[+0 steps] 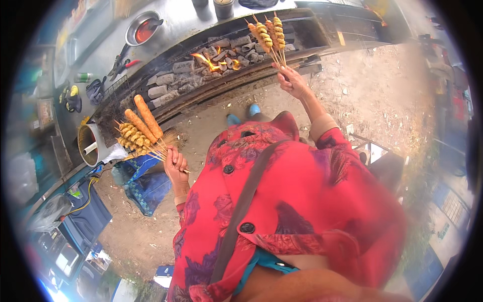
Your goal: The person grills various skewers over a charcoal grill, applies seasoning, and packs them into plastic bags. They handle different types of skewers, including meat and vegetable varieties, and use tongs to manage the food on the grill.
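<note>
Several wooden skewers are bunched in my left hand [176,165], near the grill's left end. They carry two long golden-brown breaded sticks [142,120] and a cluster of coiled browned food pieces [133,139]. My right hand [292,80] grips another bunch of skewers by their bare ends. Coiled browned food [278,32] and paler orange food [254,34] on these skewers stand over the right part of the charcoal grill [305,32]. Small flames [207,60] rise among grey charcoal lumps [184,67] between the two bunches.
Behind the grill, a steel bowl of red sauce [144,32] with a utensil stands on the metal counter [173,22]. Red-handled tongs or pliers [122,66], dark gloves [72,99] and a green can [83,77] lie leftward. An upright container [90,145] adjoins the grill's left end; a blue bag [147,188] lies below.
</note>
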`<state>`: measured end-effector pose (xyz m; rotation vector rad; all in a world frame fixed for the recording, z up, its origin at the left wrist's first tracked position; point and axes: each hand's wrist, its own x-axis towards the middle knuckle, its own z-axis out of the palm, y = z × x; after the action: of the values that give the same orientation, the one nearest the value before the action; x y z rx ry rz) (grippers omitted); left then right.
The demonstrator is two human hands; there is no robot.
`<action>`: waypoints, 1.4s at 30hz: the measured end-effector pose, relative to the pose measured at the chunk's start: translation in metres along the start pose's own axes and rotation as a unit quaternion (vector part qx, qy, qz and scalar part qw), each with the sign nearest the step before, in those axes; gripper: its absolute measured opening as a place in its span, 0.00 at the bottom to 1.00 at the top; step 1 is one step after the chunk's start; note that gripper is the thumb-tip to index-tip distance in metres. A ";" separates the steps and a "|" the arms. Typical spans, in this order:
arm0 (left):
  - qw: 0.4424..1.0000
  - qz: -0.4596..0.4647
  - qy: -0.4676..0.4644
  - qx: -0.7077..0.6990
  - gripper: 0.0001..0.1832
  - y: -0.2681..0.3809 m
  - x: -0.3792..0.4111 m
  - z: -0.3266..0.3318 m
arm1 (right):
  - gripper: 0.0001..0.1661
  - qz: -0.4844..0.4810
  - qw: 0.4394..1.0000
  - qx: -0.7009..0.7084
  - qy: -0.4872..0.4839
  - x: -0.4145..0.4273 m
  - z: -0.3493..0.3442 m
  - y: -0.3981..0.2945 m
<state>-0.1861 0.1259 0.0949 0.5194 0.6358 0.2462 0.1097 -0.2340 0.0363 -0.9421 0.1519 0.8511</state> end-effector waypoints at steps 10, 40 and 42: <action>0.996 0.007 -0.032 -0.081 0.07 -0.012 0.001 0.035 | 0.23 0.019 1.000 -0.023 -0.010 0.007 -0.021 -0.007; 0.988 0.073 0.084 0.103 0.17 0.134 0.019 -0.087 | 0.15 -0.172 0.406 -0.896 -0.053 0.342 0.413 0.077; 0.993 0.064 0.045 0.090 0.17 0.146 0.007 -0.102 | 0.18 -0.136 0.378 -0.915 -0.033 0.366 0.415 0.096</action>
<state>-0.2529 0.2916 0.0990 0.7268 0.7183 0.3362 0.1917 0.3209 0.0551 -2.8982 -1.3660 0.3888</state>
